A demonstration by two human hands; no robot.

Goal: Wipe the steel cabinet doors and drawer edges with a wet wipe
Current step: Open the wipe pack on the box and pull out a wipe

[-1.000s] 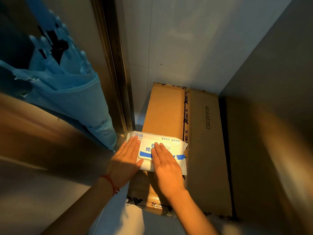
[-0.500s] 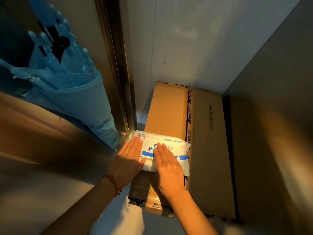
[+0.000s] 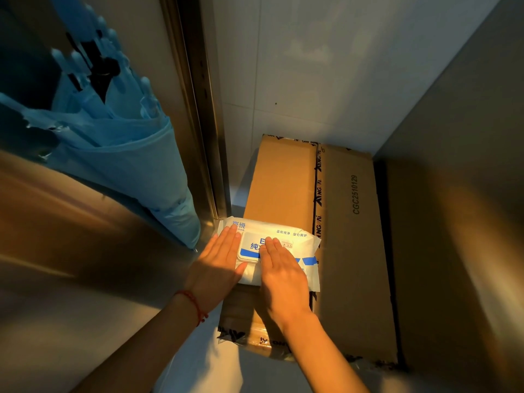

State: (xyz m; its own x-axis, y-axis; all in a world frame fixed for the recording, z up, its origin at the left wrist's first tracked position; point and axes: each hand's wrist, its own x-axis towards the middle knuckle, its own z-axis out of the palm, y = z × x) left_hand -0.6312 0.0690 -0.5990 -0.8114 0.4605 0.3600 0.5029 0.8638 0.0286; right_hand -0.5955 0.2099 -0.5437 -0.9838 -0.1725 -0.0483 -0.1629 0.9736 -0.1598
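Little moved since a second ago: both hands flat on the wet-wipe pack as before, framing shifted only slightly.

Head view: wet-wipe pack (image 3: pixel 272 251) lying on the near left part of a taped cardboard box (image 3: pixel 351 251), white with blue print, its rigid flip lid (image 3: pixel 251 248) closed. Left hand (image 3: pixel 218 265) resting on the pack's left end, fingers straight and together, thumb spread toward the lid, gripping nothing. Right hand (image 3: pixel 283 279) pressing flat on the pack's right half, fingers straight and close together, tips at the lid's right edge, likewise pinching nothing. Red string bracelet (image 3: pixel 194 306) on the left wrist. Left of the pack, a brushed steel cabinet door (image 3: pixel 85 265) and its vertical edge (image 3: pixel 198 137) rising behind the pack's far left corner; a furled blue umbrella (image 3: pixel 119 143) reflected in or hanging against that door, hard to tell which. Beyond the box, white wall tiles (image 3: pixel 326 66); right of the box, a plain grey panel (image 3: pixel 467 194).

Progress, judged from this: very early. Pack apparently unopened, no wipe drawn, steel not yet touched. Left to do: lift the lid, pull a wipe, then work over doors and drawer edges; no drawers visible.
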